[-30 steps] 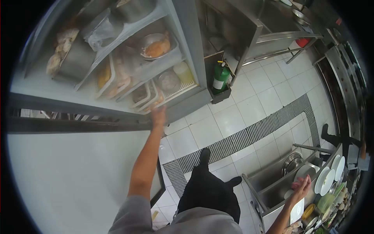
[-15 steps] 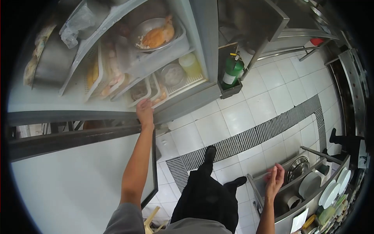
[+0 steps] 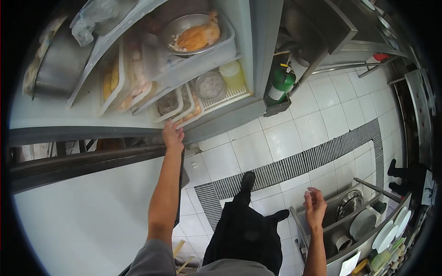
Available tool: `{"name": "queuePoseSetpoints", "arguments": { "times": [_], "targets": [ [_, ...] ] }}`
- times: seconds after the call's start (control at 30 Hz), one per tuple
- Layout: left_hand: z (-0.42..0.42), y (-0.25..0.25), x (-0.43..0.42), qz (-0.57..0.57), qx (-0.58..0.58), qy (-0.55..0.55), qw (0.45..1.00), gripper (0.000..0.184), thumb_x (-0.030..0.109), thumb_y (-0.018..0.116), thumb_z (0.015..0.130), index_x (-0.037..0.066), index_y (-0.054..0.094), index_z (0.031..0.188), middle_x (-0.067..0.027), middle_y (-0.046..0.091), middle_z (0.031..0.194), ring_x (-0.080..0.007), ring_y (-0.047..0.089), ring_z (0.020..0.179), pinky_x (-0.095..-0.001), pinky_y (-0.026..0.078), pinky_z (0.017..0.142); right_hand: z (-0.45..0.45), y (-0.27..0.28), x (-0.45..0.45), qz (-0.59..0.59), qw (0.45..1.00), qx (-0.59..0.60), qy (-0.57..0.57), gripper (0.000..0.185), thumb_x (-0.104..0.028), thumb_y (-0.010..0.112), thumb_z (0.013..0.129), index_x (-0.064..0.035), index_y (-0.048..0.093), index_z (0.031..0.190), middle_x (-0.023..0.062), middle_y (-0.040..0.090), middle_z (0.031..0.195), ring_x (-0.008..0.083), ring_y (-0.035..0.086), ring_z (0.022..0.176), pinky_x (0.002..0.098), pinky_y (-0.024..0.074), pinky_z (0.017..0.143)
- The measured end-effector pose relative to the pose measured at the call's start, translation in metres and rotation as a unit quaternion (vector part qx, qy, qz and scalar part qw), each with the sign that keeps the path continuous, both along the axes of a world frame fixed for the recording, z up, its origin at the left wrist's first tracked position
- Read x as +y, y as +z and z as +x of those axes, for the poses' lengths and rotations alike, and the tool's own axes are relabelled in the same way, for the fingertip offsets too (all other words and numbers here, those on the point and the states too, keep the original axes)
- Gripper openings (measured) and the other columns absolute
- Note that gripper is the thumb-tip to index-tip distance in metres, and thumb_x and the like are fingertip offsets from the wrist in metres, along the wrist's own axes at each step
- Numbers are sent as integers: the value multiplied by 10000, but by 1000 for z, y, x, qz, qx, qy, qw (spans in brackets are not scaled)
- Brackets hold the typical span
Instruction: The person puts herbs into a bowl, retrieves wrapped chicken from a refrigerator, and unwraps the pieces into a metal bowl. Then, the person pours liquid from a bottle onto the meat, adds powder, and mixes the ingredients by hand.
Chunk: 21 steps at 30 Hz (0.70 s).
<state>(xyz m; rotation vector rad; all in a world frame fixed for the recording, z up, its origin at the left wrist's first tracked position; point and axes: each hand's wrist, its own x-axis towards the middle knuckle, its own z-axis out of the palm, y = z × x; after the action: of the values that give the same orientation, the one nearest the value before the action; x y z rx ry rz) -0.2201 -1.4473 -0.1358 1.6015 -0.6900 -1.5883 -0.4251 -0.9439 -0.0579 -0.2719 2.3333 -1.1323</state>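
My left hand (image 3: 173, 135) is at the front edge of an open refrigerator (image 3: 212, 120), its fingers apart just below a white basket (image 3: 168, 105) with dark contents. Whether the fingertips touch the basket I cannot tell. Beside that basket are another narrow basket holding pale pink pieces, a round tub (image 3: 210, 86) of whitish contents and a container of yellow liquid (image 3: 232, 75). Above them, a metal bowl (image 3: 178, 23) with an orange-coloured chicken (image 3: 199, 37) rests on a clear plastic bin (image 3: 191, 64). My right hand (image 3: 315, 207), loosely curled and holding nothing, hovers near a metal rack (image 3: 298, 223).
The refrigerator door (image 3: 92, 216) stands open on the left. A large metal pot (image 3: 62, 69) sits on an upper shelf. A green cylinder (image 3: 282, 83) stands beyond the refrigerator. A drain grate (image 3: 294, 156) crosses the tiled floor. Plates (image 3: 386, 235) stand on the rack; another person's legs (image 3: 407, 175) show at right.
The refrigerator's contents have shifted rightward in view. My left hand's fingers are more spread at the basket edge. My right hand has moved left, away from the plates in the rack.
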Motion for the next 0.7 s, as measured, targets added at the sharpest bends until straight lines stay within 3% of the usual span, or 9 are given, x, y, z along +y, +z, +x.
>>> {"name": "queuePoseSetpoints", "arguments": {
  "times": [0.03, 0.1, 0.13, 0.2, 0.3, 0.4, 0.53, 0.63, 0.7],
  "targets": [
    [-1, -2, -7, -1, 0, 1, 1000, 370, 281, 692, 824, 73, 581, 1109, -86, 570, 1115, -198, 602, 802, -323, 503, 652, 0, -8, -1, 11, 1000, 0, 19, 236, -199, 640, 952, -14, 632, 1098, 96, 664, 798, 152, 631, 647, 291, 523, 598],
    [-2, -14, -31, 121, 23, 83, 989, 476, 265, 670, 855, 46, 541, 1258, -138, 592, 1178, -279, 641, 877, -369, 564, 744, 1, -27, -8, 21, 999, 1, 38, 213, -187, 641, 947, -18, 638, 1077, 112, 674, 805, 178, 648, 646, 306, 528, 598],
    [-1, -22, -40, 118, 25, 83, 989, 476, 265, 670, 855, 46, 541, 1258, -138, 592, 1178, -279, 641, 877, -369, 564, 744, 3, -42, -18, 35, 997, 7, 71, 195, -176, 649, 932, -30, 642, 1062, 130, 683, 817, 218, 665, 661, 330, 533, 605],
    [8, -54, -59, 54, 206, 27, 977, 397, 187, 636, 914, -39, 518, 1218, -206, 611, 1074, -345, 659, 918, -361, 622, 774, 8, -80, -47, 23, 990, 23, 135, 176, -159, 664, 900, -56, 650, 1043, 154, 697, 838, 290, 688, 711, 375, 542, 633],
    [24, -81, -82, 40, 200, 65, 977, 297, 105, 584, 956, -93, 506, 1162, -237, 617, 975, -382, 663, 926, -317, 649, 739, 23, -114, -123, -3, 970, 38, 239, 207, -170, 675, 865, -90, 659, 1055, 149, 705, 864, 335, 688, 783, 405, 545, 701],
    [15, -32, -85, 51, 201, 94, 974, 326, 65, 595, 950, -139, 474, 1174, -276, 553, 1131, -409, 627, 1032, -292, 639, 794, 32, -118, -234, -66, 948, -2, 313, 253, -218, 648, 883, -100, 651, 1106, 145, 703, 917, 326, 678, 841, 414, 532, 766],
    [12, -11, -96, 8, 220, 78, 972, 355, 71, 580, 962, -152, 450, 1207, -281, 531, 1175, -422, 613, 1061, -291, 636, 809, 42, -129, -385, -174, 930, 110, 304, 295, -223, 645, 881, -89, 641, 1144, 160, 702, 993, 346, 680, 898, 419, 540, 789],
    [9, 2, -99, 41, 255, 111, 960, 344, 59, 569, 965, -151, 448, 1209, -265, 522, 1189, -433, 600, 1084, -285, 632, 822, 63, -128, -454, -97, 945, 105, 295, 274, -199, 629, 880, -77, 659, 1123, 166, 706, 1021, 345, 696, 884, 428, 554, 773],
    [8, 4, -96, 36, 274, 108, 955, 340, 74, 557, 973, -174, 406, 1148, -264, 508, 1146, -459, 603, 1077, -308, 630, 843, 75, -143, -478, 36, 908, 206, 363, 335, -302, 654, 883, -73, 632, 1126, 146, 724, 861, 355, 706, 796, 446, 560, 702]
  ]
}}
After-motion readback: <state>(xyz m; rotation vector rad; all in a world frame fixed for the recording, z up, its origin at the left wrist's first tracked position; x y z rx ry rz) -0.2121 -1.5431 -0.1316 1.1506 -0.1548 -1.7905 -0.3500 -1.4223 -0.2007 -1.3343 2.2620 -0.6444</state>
